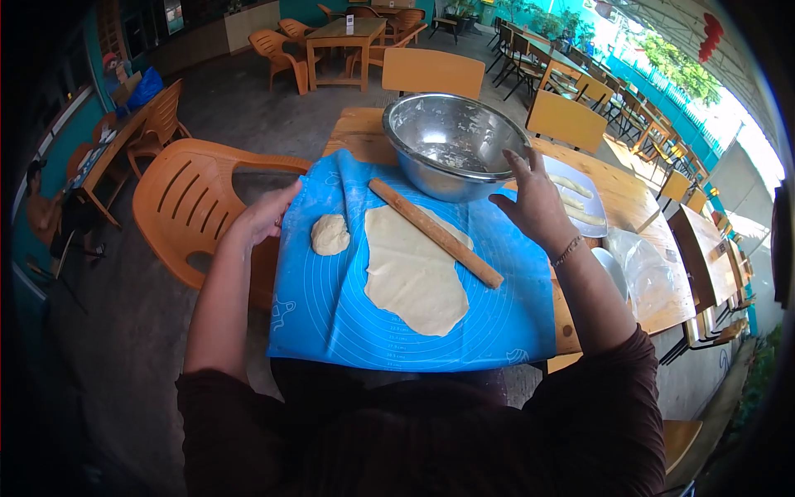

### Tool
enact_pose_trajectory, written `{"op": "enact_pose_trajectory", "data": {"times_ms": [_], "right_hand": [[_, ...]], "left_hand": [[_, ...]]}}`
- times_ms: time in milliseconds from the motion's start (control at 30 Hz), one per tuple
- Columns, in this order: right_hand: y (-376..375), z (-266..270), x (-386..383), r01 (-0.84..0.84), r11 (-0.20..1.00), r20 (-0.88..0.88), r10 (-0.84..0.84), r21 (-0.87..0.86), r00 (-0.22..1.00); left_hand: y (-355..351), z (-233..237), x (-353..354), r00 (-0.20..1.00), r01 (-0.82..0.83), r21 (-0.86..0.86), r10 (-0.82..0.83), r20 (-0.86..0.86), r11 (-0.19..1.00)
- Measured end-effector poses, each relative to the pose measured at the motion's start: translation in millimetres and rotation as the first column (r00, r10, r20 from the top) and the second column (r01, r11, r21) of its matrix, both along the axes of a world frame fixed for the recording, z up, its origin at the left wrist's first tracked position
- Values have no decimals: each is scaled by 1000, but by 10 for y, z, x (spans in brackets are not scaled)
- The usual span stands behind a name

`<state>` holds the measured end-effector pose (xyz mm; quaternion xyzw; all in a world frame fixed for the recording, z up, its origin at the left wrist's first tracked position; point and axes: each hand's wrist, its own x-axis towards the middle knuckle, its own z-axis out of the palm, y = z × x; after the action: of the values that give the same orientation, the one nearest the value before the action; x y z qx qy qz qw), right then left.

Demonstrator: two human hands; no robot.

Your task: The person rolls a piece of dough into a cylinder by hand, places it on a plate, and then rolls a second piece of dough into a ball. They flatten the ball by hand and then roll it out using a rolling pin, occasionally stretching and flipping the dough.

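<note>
My left hand (269, 214) is at the left edge of the blue baking mat (513, 319), fingers closed at that edge and partly hidden. With fingers spread, my right hand (537, 203) hovers by the near right rim of a steel mixing bowl (447, 178). A sheet of rolled dough (414, 286) lies flat on the mat. Across its upper right part rests a wooden rolling pin (439, 234), slanting down to the right. Left of the sheet sits a lump of dough (330, 235). Floury residue coats the bowl's inside.
Beyond my right hand, a white tray (598, 195) holds several dough strips. A clear plastic bag (642, 269) lies on the wooden table (633, 195). An orange chair (195, 186) stands close on the left. Other tables and chairs fill the background, and a person (43, 207) sits far left.
</note>
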<state>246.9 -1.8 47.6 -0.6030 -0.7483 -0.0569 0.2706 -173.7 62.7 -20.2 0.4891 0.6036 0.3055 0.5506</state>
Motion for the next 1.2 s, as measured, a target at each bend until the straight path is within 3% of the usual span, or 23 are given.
{"op": "enact_pose_trajectory", "data": {"times_ms": [67, 133, 200, 233, 300, 367, 400, 433, 467, 533, 567, 667, 867, 967, 1067, 1133, 1167, 1200], "right_hand": [[-278, 98, -93, -80, 990, 64, 73, 117, 995], [-590, 152, -172, -133, 991, 40, 132, 32, 990], [-849, 86, -147, -245, 956, -17, 245, -163, 969], [-957, 37, -102, -246, 955, -20, 246, -163, 969], [-1154, -42, 29, -59, 963, -38, 51, -263, 998], [-1312, -263, 134, -53, 962, -40, 44, -267, 998], [-1359, -408, 205, -46, 960, -45, 35, -275, 998], [-1360, -572, 292, -46, 918, -27, 38, -393, 999], [-1358, -697, 312, -38, 920, -31, 28, -389, 999], [-1369, -833, 311, 7, 968, 184, 40, -249, 982], [-1358, -811, 334, 35, 939, 163, 22, -343, 986], [-1344, -805, 450, -9, 948, 156, 62, -317, 986], [-1381, -756, 672, -21, 935, 162, 83, -353, 983], [-1371, -696, 729, -5, 919, 150, 70, -395, 986], [-1279, -744, 844, -1, 961, 173, 51, -275, 984], [-1208, -560, 766, -13, 961, 103, 43, -276, 994], [-1157, -472, 684, -30, 961, 30, 39, -276, 999], [-1113, -435, 565, -30, 961, 31, 40, -275, 999]], "left_hand": [[-337, -81, -31, 995, 60, 35, -57, -84, 998], [-644, -204, -80, 966, 188, 205, -143, -214, 961], [-925, -271, -57, 980, 128, 243, -84, -183, 962], [-1033, -301, -53, 989, 67, 280, -26, -146, 958], [-1169, -355, -90, 977, 34, 288, 29, -212, 957], [-1262, -408, -113, 959, 10, 299, 76, -273, 954], [-1299, -436, -135, 974, -35, 299, 100, -204, 954], [-1326, -451, -150, 983, -77, 297, 122, -136, 952], [-1334, -465, -184, 984, -66, 301, 112, -140, 951], [-1368, -472, -227, 989, -38, 327, 82, -121, 944], [-1397, -461, -227, 989, -38, 328, 83, -125, 944], [-1562, -332, -192, 991, -64, 322, 99, -94, 944], [-1920, -183, -140, 973, -51, 318, 120, -200, 947], [-2019, -224, -185, 983, 21, 318, 38, -178, 948], [-2071, -173, -124, 995, 26, 321, 8, -103, 947], [-2117, 86, -23, 975, 9, 105, 15, -222, 994], [-2115, 102, -4, 975, 9, 107, 15, -221, 994], [-2116, 112, 9, 908, 21, 187, 59, -415, 982]]}}
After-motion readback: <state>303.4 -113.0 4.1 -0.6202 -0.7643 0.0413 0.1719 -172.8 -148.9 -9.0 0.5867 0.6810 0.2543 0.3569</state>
